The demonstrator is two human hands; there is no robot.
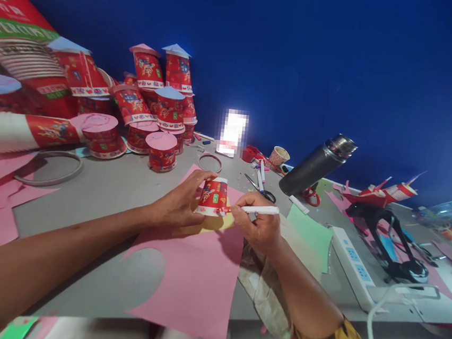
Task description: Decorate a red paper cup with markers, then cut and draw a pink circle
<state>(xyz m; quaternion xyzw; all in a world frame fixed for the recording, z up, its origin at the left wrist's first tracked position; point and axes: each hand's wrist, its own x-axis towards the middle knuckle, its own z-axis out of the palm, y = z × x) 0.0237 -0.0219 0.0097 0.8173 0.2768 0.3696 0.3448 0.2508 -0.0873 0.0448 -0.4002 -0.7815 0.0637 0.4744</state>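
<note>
My left hand (pixel 182 203) is closed round a red printed paper cup (pixel 213 196), thumb and fingers on its side. The cup stands upside down over yellow paper (pixel 226 223) and a large pink sheet (pixel 200 273). In my right hand (pixel 258 223) is a marker pen (pixel 262 210) with a white barrel; its tip is at the white band by the cup's lower rim. A round piece has been cut out of the pink sheet's left side.
Decorated red cups with paper tops (pixel 163 150) are stacked at the back left. Scissors (pixel 262 189), a dark thermos (pixel 316 165), a glowing phone (pixel 231 133) and a tape ring (pixel 209 162) lie beyond my hands. A power strip (pixel 352 267) and a black headset-like frame (pixel 389 238) are at right.
</note>
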